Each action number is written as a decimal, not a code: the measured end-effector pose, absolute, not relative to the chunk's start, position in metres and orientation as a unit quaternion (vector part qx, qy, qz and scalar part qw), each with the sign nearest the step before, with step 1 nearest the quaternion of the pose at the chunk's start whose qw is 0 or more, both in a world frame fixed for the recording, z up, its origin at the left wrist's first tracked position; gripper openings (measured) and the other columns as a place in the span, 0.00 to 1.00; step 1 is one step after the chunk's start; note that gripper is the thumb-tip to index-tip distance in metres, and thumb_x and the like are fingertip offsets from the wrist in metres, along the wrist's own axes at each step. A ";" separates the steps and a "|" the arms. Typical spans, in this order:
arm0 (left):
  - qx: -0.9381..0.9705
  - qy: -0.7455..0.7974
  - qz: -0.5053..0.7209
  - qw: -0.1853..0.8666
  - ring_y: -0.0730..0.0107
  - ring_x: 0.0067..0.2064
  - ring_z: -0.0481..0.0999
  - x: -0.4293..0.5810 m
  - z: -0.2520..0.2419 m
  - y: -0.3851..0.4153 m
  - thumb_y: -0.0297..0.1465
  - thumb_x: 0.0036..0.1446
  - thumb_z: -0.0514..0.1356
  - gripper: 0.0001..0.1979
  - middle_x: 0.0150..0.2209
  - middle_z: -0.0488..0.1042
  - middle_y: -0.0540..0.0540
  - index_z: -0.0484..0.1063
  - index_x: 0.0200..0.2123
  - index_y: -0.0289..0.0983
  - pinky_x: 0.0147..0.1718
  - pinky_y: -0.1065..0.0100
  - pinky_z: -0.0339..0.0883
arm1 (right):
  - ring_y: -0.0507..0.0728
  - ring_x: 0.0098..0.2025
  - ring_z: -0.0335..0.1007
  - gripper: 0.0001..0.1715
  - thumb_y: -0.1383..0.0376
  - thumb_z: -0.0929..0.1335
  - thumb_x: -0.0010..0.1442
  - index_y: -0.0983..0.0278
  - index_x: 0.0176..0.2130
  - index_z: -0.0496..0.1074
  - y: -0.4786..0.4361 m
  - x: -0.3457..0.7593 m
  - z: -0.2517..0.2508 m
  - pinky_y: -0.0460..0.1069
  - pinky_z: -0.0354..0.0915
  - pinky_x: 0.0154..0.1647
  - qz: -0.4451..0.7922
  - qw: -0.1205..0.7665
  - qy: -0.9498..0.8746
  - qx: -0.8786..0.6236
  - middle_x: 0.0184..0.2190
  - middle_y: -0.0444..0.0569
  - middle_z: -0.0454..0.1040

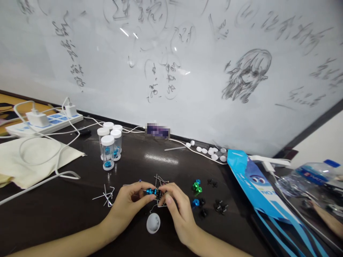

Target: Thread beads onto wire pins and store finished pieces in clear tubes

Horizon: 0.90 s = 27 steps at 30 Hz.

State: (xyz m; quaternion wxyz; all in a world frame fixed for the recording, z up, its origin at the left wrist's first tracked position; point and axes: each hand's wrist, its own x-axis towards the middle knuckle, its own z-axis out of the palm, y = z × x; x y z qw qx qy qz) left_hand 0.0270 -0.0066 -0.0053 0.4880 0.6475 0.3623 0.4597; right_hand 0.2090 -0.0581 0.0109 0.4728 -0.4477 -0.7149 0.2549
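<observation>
The small blue part (150,191) has a bright metallic sheen.

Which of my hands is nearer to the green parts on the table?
Your right hand. It is just left of the green parts, not touching them. Your left hand is farther left, beyond the right hand, pinching a blue part.

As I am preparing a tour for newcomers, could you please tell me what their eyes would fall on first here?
Probably the dark sketch of a long-haired figure, on the right half of the whiteboard behind the table. Next might come the bright blue packet at the table's right side. Then, low in the middle, the left grip holds a small blue piece, with the right grip close by.
</observation>
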 end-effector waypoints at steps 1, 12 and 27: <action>0.648 0.362 0.459 0.488 0.75 0.21 0.62 0.027 -0.005 -0.007 0.34 0.51 0.67 0.08 0.21 0.71 0.53 0.81 0.34 0.39 0.21 0.74 0.58 | 0.57 0.38 0.70 0.15 0.59 0.59 0.70 0.60 0.47 0.70 -0.058 0.209 0.012 0.52 0.62 0.47 0.253 0.470 -0.717 -0.447 0.30 0.46 0.72; 0.656 0.369 0.460 0.471 0.73 0.22 0.64 0.027 -0.008 -0.006 0.35 0.51 0.67 0.09 0.22 0.73 0.51 0.81 0.35 0.38 0.22 0.73 0.59 | 0.55 0.34 0.72 0.16 0.58 0.58 0.71 0.60 0.51 0.68 -0.057 0.210 0.006 0.50 0.65 0.41 0.289 0.488 -0.691 -0.448 0.35 0.47 0.72; 0.654 0.360 0.453 0.487 0.67 0.29 0.74 0.026 -0.009 -0.006 0.36 0.52 0.66 0.10 0.29 0.79 0.47 0.80 0.36 0.39 0.28 0.70 0.67 | 0.56 0.37 0.71 0.16 0.58 0.57 0.71 0.60 0.45 0.71 -0.057 0.210 0.008 0.52 0.64 0.45 0.273 0.469 -0.703 -0.459 0.31 0.46 0.72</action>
